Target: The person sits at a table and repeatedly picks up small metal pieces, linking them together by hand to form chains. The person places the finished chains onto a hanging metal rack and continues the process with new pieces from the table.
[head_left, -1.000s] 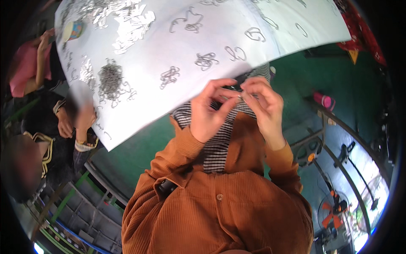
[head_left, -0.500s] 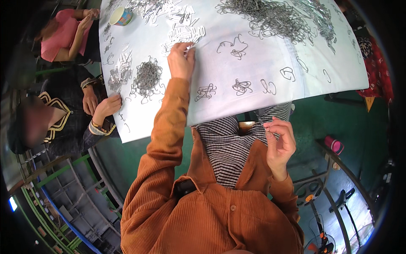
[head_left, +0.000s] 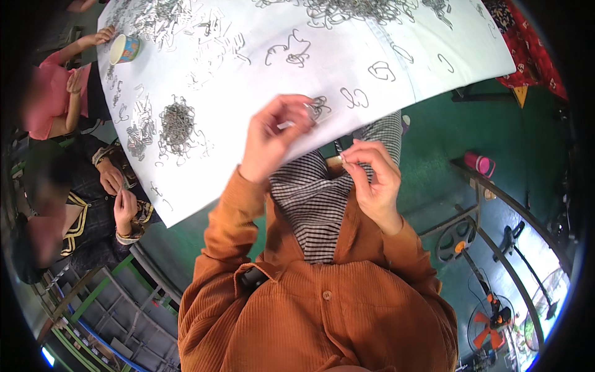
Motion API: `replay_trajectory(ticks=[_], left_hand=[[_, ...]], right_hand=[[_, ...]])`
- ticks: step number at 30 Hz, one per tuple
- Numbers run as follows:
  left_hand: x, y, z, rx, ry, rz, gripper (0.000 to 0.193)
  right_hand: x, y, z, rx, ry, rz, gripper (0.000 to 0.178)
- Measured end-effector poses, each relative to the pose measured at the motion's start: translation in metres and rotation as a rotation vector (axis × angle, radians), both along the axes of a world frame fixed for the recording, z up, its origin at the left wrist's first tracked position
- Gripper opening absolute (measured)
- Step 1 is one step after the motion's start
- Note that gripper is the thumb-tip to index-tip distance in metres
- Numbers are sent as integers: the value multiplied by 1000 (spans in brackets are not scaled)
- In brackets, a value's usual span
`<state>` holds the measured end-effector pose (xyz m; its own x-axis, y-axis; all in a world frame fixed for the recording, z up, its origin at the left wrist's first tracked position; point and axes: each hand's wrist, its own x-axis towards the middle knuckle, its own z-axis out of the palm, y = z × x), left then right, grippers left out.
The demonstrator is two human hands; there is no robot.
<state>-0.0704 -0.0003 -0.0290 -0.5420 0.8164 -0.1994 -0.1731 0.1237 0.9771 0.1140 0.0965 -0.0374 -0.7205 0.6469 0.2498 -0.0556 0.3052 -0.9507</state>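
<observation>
My left hand [head_left: 273,136] is raised over the table's near edge, its fingers curled round a small shiny metal piece [head_left: 308,110], slightly blurred. Over my lap, my right hand [head_left: 375,181] pinches a small metal piece at the thumb and fingertips, too small to make out its shape. Just beyond my left fingertips lies a small clump of bent dark wire pieces [head_left: 320,106]. More bent wire pieces [head_left: 354,98] lie to its right, and a loose tangle [head_left: 291,53] farther back. Flat shiny metal pieces [head_left: 214,37] are spread at the back left.
The white-covered table [head_left: 242,93] carries a large heap of wire pieces [head_left: 359,9], a round pile [head_left: 178,126] and a paper cup [head_left: 124,49]. Two people work at its left side. A pink mug [head_left: 477,162] and a fan [head_left: 489,322] are at my right.
My left hand has come back from the shiny pieces toward my right hand. The right hand has moved left and up a little. The view has turned, and the neighbour's hands have come together.
</observation>
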Motion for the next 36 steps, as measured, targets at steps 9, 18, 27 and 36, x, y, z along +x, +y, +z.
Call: replay_trajectory(ticks=[9, 18, 27, 36], left_hand=[[54, -1, 12, 7, -73, 92, 21], [57, -6, 31, -19, 294, 19, 15], [58, -10, 29, 106, 322, 9, 20], [55, -16, 15, 181, 346, -24, 19]], right_hand=[[-9, 2, 2, 32, -72, -28, 10], [-8, 18, -7, -31, -45, 56, 3], [-157, 114, -38, 334, -308, 109, 9], [-240, 124, -35, 626, -613, 451, 10]])
